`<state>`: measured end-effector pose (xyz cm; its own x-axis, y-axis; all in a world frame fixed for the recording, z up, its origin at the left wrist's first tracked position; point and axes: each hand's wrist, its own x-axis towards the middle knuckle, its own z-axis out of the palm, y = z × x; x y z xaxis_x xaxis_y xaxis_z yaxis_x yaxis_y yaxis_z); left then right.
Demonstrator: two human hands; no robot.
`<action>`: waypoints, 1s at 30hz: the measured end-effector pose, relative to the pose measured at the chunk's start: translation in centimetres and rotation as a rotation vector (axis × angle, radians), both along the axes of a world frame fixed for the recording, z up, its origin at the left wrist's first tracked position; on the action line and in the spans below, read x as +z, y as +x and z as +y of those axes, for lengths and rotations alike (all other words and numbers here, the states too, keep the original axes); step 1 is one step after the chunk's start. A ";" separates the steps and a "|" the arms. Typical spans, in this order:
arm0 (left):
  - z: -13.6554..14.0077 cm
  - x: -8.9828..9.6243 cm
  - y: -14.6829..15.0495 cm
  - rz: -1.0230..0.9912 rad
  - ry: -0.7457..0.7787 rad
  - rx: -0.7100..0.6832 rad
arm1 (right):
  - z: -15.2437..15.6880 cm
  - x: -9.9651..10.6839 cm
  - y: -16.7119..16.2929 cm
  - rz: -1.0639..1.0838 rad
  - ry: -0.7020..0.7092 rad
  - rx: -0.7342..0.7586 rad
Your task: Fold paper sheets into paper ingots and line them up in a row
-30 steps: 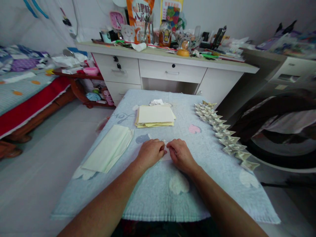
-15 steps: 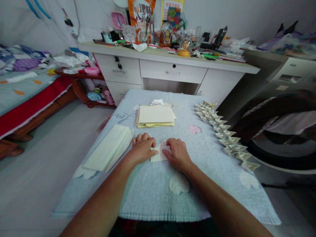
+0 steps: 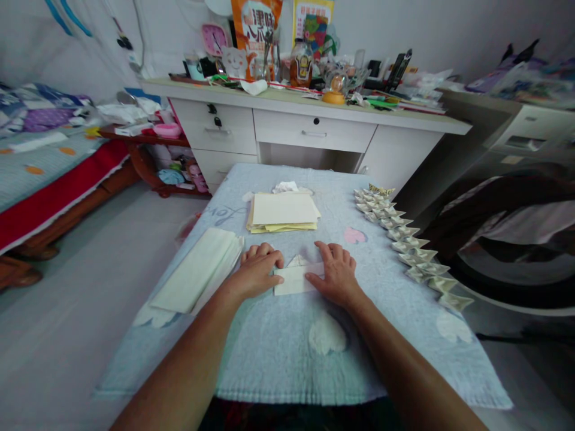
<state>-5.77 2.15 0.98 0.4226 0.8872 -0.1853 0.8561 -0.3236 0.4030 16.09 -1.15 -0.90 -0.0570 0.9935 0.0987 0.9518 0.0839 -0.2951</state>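
Note:
A small sheet of folded white paper (image 3: 294, 282) lies in front of me, a flap folded up along its length and a triangular peak (image 3: 296, 261) showing behind it. At its left end, my left hand (image 3: 259, 270) pins it with the thumb, the other fingers curled on the cloth. My right hand (image 3: 336, 272) rests over the right end, thumb lying on the flap and fingers spread apart. Part of that end is hidden beneath the hand.
Behind the hands sits a stack of cream and yellow paper (image 3: 285, 209). More folded pale sheets (image 3: 197, 269) lie to the left. A row of folded paper boats (image 3: 411, 244) runs down the right side of the cloth-covered table (image 3: 278, 359). Beyond stands a cluttered desk (image 3: 314, 133).
My right hand has slid right along the paper and its fingers have spread. More of the flap and the peak now show. My left hand has stayed nearly still.

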 end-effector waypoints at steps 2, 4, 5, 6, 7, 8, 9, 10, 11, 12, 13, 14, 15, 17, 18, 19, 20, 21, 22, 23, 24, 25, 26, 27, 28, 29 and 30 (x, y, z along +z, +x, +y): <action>0.0 -0.1 -0.1 -0.011 -0.004 -0.011 | 0.2 -0.2 1.1 -0.001 -0.010 -0.007; 0.0 -0.1 -0.2 -0.014 -0.003 -0.015 | 0.3 -0.4 2.1 0.001 -0.025 -0.015; 0.0 -0.1 -0.2 -0.014 -0.003 -0.015 | 0.3 -0.5 2.5 0.004 -0.035 -0.023; 0.0 -0.1 -0.2 -0.014 -0.004 -0.016 | 0.4 -0.5 2.9 0.007 -0.044 -0.029; 0.0 0.0 -0.2 -0.015 -0.006 -0.017 | 0.4 -0.6 3.2 0.014 -0.052 -0.029; 0.1 0.1 -0.2 -0.017 -0.010 -0.019 | 0.4 -0.6 3.4 0.022 -0.060 -0.029; 0.1 0.1 -0.2 -0.019 -0.016 -0.023 | 0.4 -0.6 3.6 0.033 -0.067 -0.027; 0.1 0.2 -0.3 -0.020 -0.021 -0.026 | 0.4 -0.6 3.8 0.044 -0.073 -0.024; 0.1 0.2 -0.3 -0.021 -0.025 -0.031 | 0.4 -0.6 3.9 0.056 -0.075 -0.022; 0.1 0.3 -0.3 -0.021 -0.029 -0.037 | 0.4 -0.6 4.0 0.070 -0.071 -0.019; 0.2 0.3 -0.3 -0.022 -0.031 -0.043 | 0.3 -0.5 4.1 0.087 -0.060 -0.009; 0.2 0.4 -0.4 -0.022 -0.034 -0.050 | 0.3 -0.5 4.2 0.108 -0.042 0.009; 0.2 0.4 -0.4 -0.021 -0.036 -0.054 | 0.3 -0.4 4.2 0.134 -0.020 0.038; 0.2 0.6 -0.4 -0.021 -0.038 -0.057 | 0.1 -0.2 3.9 0.191 0.026 0.113; 0.2 0.6 -0.4 -0.021 -0.040 -0.059 | 0.0 -0.1 3.6 0.215 0.043 0.151; 0.2 0.6 -0.4 -0.022 -0.038 -0.061 | -0.1 0.0 3.3 0.228 0.063 0.172; 0.2 0.7 -0.4 -0.022 -0.037 -0.066 | -0.1 0.0 2.9 0.221 0.071 0.190; 0.2 0.7 -0.4 -0.021 -0.034 -0.072 | -0.2 0.0 2.5 0.205 0.069 0.200; 0.2 0.6 -0.5 -0.018 -0.032 -0.077 | -0.2 0.0 2.1 0.190 0.068 0.207; 0.2 0.6 -0.5 -0.015 -0.028 -0.079 | -0.2 -0.1 1.8 0.173 0.068 0.206; 0.2 0.6 -0.5 -0.012 -0.024 -0.078 | -0.1 -0.2 1.5 0.160 0.065 0.200; 0.2 0.5 -0.4 -0.011 -0.022 -0.074 | -0.1 -0.3 1.3 0.152 0.060 0.193; 0.1 0.4 -0.3 -0.014 -0.017 -0.068 | 0.0 -0.3 1.2 0.149 0.055 0.187; 0.1 0.3 -0.2 -0.024 -0.008 -0.059 | 0.0 -0.4 1.2 0.152 0.050 0.183; 0.0 0.2 0.0 -0.040 0.000 -0.051 | 0.1 -0.4 1.2 0.158 0.046 0.183; -0.1 0.0 0.3 -0.062 0.017 -0.043 | 0.1 -0.4 1.2 0.166 0.044 0.187; -0.2 -0.2 0.7 -0.095 0.034 -0.038 | 0.1 -0.4 1.2 0.175 0.044 0.195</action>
